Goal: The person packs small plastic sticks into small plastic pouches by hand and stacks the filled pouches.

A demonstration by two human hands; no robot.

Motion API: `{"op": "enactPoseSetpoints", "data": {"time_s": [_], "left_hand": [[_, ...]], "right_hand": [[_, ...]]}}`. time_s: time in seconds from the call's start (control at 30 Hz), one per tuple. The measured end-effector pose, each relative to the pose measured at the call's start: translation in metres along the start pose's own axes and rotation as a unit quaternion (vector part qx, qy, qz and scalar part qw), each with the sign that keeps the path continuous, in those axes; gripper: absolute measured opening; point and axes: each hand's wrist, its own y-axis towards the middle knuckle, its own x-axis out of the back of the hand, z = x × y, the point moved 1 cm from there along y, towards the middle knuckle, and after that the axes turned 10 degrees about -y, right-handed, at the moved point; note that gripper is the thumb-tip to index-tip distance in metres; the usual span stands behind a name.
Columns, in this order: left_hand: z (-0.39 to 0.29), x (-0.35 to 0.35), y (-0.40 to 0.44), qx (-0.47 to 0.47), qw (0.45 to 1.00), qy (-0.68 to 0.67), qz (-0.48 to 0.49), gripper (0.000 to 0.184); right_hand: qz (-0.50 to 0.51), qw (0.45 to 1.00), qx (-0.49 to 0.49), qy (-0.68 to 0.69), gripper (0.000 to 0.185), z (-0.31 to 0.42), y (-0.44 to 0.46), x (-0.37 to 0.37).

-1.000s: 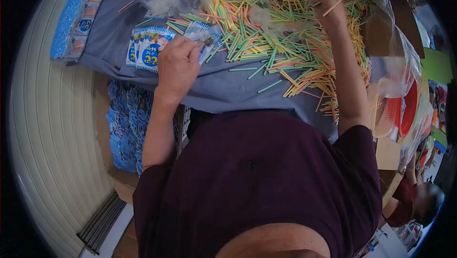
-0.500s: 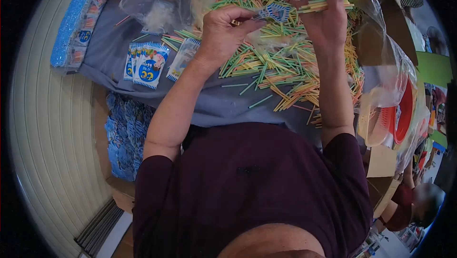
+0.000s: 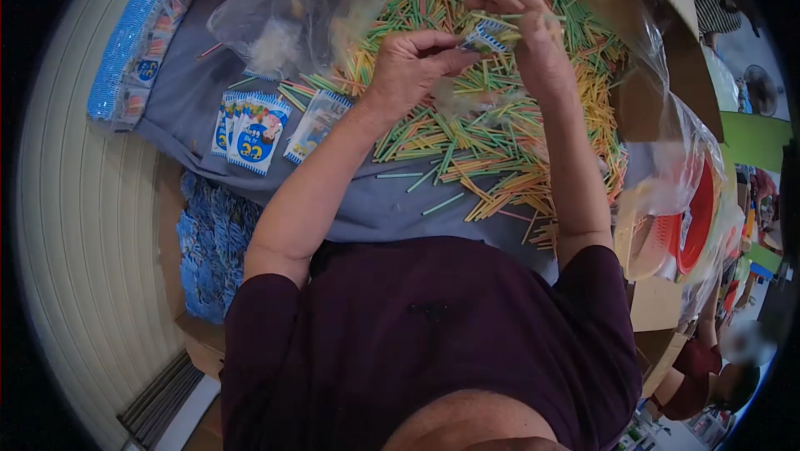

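My left hand [image 3: 408, 72] pinches a small plastic packet [image 3: 487, 37] with blue-and-white striped edges between thumb and fingers. Close against the packet's right side, my right hand [image 3: 533, 47] grips a few thin coloured sticks, mostly hidden by the thumb and palm; some of its fingers stretch out upward. The stick ends meet the packet, but I cannot tell how far inside they sit. Under both hands spreads a large heap of green, yellow, orange and pink sticks [image 3: 467, 151].
Left of the heap lie printed packets [image 3: 258, 139] and a clear-fronted packet [image 3: 317, 126]. A crumpled clear bag [image 3: 275, 18] lies behind them. A long bag of packets [image 3: 137, 51] is at far left, a box of blue wrappers [image 3: 217, 243] below. Red basket [image 3: 698, 209] and a person [image 3: 700, 372] at right.
My right hand has moved left and down, bringing its sticks to the packet. My left hand has shifted slightly right and down with the packet.
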Motion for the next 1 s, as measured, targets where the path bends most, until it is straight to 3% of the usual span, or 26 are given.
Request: {"op": "enactPoseSetpoints", "data": {"time_s": [0.17, 0.23, 0.27, 0.33, 0.4, 0.47, 0.5, 0.53, 0.57, 0.6, 0.63, 0.7, 0.73, 0.8, 0.83, 0.9, 0.97, 1.0], "left_hand": [[0.007, -0.007, 0.004, 0.0, 0.993, -0.12, 0.013, 0.027], [0.008, -0.01, 0.0, -0.059, 0.989, -0.125, 0.057, 0.03], [0.008, -0.009, -0.005, -0.059, 0.989, -0.124, 0.051, 0.03], [0.002, -0.012, -0.018, -0.079, 0.995, -0.017, 0.056, 0.035], [0.005, -0.013, -0.027, -0.114, 0.993, 0.022, 0.039, 0.035], [0.008, -0.009, -0.032, -0.079, 0.994, 0.075, 0.016, 0.03], [0.002, -0.007, -0.034, -0.104, 0.993, 0.058, 0.026, 0.022], [-0.005, 0.004, -0.047, -0.101, 0.993, 0.066, -0.003, 0.022], [-0.012, 0.011, -0.057, -0.174, 0.971, 0.16, -0.042, 0.021], [-0.022, 0.022, -0.071, -0.239, 0.933, 0.258, -0.081, 0.02], [-0.03, 0.031, -0.088, -0.175, 0.964, 0.178, -0.091, 0.018], [-0.045, 0.064, -0.12, -0.233, 0.92, 0.277, -0.152, 0.017], [-0.052, 0.088, -0.138, -0.178, 0.926, 0.301, -0.142, 0.017], [-0.06, 0.124, -0.158, -0.028, 0.859, 0.446, -0.249, 0.025], [-0.057, 0.136, -0.163, -0.026, 0.86, 0.444, -0.252, 0.025], [-0.058, 0.148, -0.164, -0.136, 0.698, 0.648, -0.271, 0.034], [-0.069, 0.147, -0.162, -0.255, 0.681, 0.627, -0.28, 0.043], [-0.085, 0.145, -0.16, -0.325, 0.67, 0.61, -0.271, 0.043]], "right_hand": [[0.005, 0.996, -0.04, -0.082, 0.082, 0.029, 0.005, -0.017], [0.158, 0.978, -0.023, -0.137, 0.084, 0.013, 0.002, -0.013], [0.139, 0.983, 0.005, -0.119, 0.086, 0.005, 0.004, -0.014], [0.031, 0.997, -0.063, 0.03, 0.088, 0.006, 0.003, -0.022], [0.003, 0.995, -0.064, 0.074, 0.086, 0.009, -0.001, -0.026], [-0.121, 0.984, -0.126, 0.04, 0.072, 0.034, -0.008, -0.039], [-0.178, 0.971, -0.156, 0.022, 0.065, 0.039, -0.01, -0.045], [-0.147, 0.982, -0.085, 0.079, 0.06, 0.026, -0.015, -0.038], [-0.121, 0.983, -0.014, 0.141, 0.056, 0.009, -0.018, -0.021], [-0.099, 0.993, 0.005, 0.07, 0.046, 0.01, -0.023, -0.022], [-0.081, 0.996, 0.032, -0.002, 0.035, 0.02, -0.033, -0.026], [-0.007, 0.983, 0.024, -0.184, 0.016, 0.036, -0.051, -0.032], [-0.004, 0.984, 0.028, -0.179, 0.016, 0.036, -0.056, -0.032], [0.079, 0.949, 0.086, -0.291, 0.011, 0.031, -0.068, -0.033], [0.08, 0.958, 0.073, -0.267, 0.01, 0.03, -0.07, -0.034], [0.061, 0.973, 0.021, -0.222, 0.01, 0.023, -0.071, -0.036], [0.026, 0.982, -0.036, -0.182, 0.011, 0.028, -0.074, -0.033], [-0.027, 0.977, 0.017, -0.209, 0.011, 0.044, -0.071, -0.032]]}}
